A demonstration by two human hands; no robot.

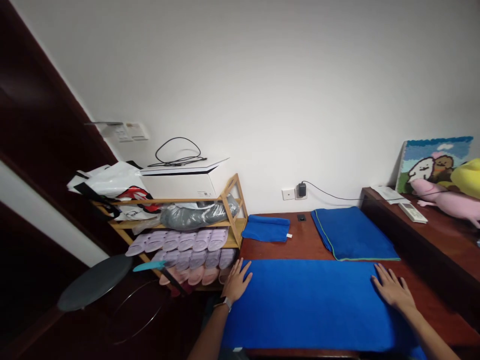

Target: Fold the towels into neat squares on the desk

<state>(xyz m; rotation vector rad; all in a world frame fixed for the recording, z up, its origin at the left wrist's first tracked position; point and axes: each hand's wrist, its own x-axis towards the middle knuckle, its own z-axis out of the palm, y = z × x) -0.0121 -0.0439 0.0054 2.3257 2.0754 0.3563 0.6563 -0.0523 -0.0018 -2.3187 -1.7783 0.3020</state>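
A wide blue cloth (311, 302) lies spread flat along the front of the reddish-brown table (304, 235). On its upper left corner rests my left hand (236, 281), fingers spread; a watch is on that wrist. My right hand (393, 287) lies with fingers apart on the cloth's upper right corner. Behind the cloth, a small folded blue cloth (266, 228) with a white tag is at the left, and a larger folded blue cloth (354, 233) with a green edge is at the right.
A wooden rack (234, 225) at the left holds slippers (187, 240), a white box (183, 184) and bags. Beside it is a round dark stool (95, 281). A raised surface at the right bears a remote (412, 212), a pink plush (448, 200) and a picture (431, 162).
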